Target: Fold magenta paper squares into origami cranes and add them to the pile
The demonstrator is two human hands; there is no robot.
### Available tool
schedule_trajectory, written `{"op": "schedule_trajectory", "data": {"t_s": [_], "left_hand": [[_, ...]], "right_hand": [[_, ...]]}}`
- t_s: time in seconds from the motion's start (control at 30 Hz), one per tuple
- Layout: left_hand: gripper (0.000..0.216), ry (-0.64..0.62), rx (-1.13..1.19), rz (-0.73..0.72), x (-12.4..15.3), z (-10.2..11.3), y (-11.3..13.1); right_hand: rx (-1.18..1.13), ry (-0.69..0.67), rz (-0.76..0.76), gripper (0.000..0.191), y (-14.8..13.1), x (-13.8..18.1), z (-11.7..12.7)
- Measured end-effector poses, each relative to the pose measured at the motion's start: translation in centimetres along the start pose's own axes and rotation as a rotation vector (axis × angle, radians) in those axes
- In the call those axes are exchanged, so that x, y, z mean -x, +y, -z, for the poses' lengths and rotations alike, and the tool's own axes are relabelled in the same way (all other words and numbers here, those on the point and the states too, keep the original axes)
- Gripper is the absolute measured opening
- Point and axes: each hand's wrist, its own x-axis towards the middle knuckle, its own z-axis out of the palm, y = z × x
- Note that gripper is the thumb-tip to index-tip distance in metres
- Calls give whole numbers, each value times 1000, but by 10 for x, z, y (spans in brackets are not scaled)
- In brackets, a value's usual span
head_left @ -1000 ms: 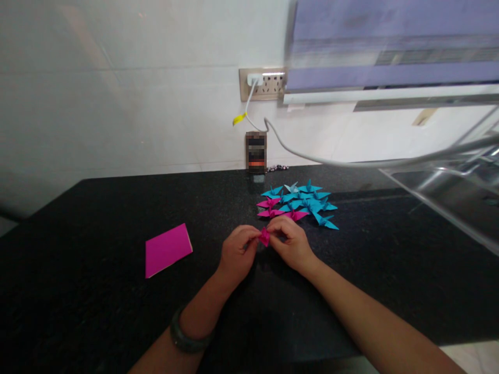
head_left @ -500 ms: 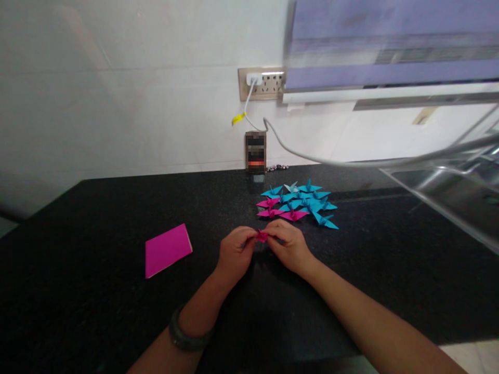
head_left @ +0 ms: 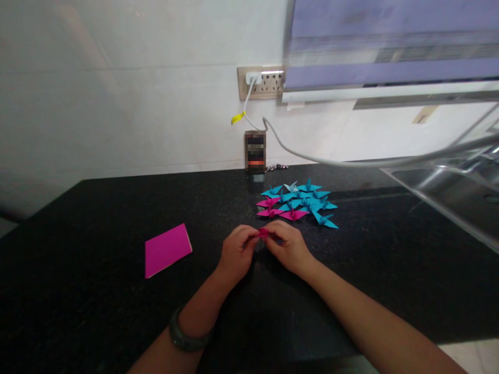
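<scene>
A small folded piece of pink origami paper [head_left: 263,232] is pinched between my two hands, just above the dark counter. The fingertips of my left hand [head_left: 238,250] grip its left side, and those of my right hand [head_left: 287,244] grip its right side. Fingers cover much of its shape. Just beyond my hands lies a cluster of folded paper cranes: several blue cranes [head_left: 307,202], a pale one [head_left: 291,187] at the back, and pink cranes [head_left: 293,214] along the near left side. A stack of pink paper squares [head_left: 167,251] rests to the left of my left hand.
A phone [head_left: 255,150] leans upright against the tiled wall, with a beaded strap [head_left: 277,167] beside it. A white cable [head_left: 247,98] hangs from the wall socket [head_left: 268,84]. At the right, a metal sink [head_left: 440,202] borders the black counter [head_left: 97,218].
The pink paper between my fingers has turned and now looks flatter and more compact. My left hand has shifted slightly to the right. The cranes and paper stack stay put.
</scene>
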Motion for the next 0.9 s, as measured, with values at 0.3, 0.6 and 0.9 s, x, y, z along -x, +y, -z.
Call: {"op": "schedule_trajectory", "data": {"t_s": [0.3,0.6,0.9], "left_hand": [[13,-13,194,198,2,-5,-7],[19,-26,210,218,1,-6,-4],[13,67,370,461,0,-5,4]], "right_hand": [[-97,-59,5,14,0,-2,3],[-95,-34,-59,15,2,0,-3],[-110,-18,-233,6,-3,2,-7]]}}
